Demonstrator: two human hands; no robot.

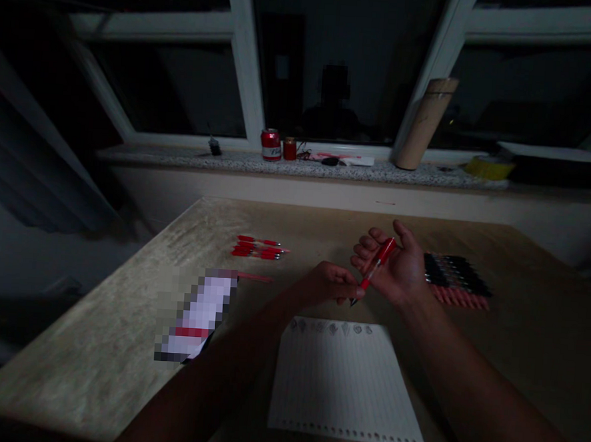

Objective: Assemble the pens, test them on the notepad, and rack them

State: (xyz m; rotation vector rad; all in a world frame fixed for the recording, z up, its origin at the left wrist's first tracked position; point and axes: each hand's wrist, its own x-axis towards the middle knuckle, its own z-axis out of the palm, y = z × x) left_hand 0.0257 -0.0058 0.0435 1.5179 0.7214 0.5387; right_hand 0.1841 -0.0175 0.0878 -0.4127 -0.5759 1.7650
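My left hand (pixel 329 283) pinches a red pen (pixel 384 252) near its lower end, close to the dark tip. The pen slants up to the right, its red cap end passing in front of my right palm. Palm up, my right hand (pixel 397 267) has its thumb out and its fingers loosely bent, not closed round the pen; whether the pen touches the palm I cannot tell. Just below both hands lies a lined notepad sheet (pixel 338 384), with several small pencil-like scribbles along its top edge and punched holes along its bottom edge.
Several red pens (pixel 258 249) lie at the left back of the table (pixel 104 316). A row of black pens (pixel 455 274) with reddish ends sits right. A blurred phone-like object (pixel 202 312) lies left. The windowsill (pixel 169 156) holds a red can (pixel 271 145) and a tan flask (pixel 426 125).
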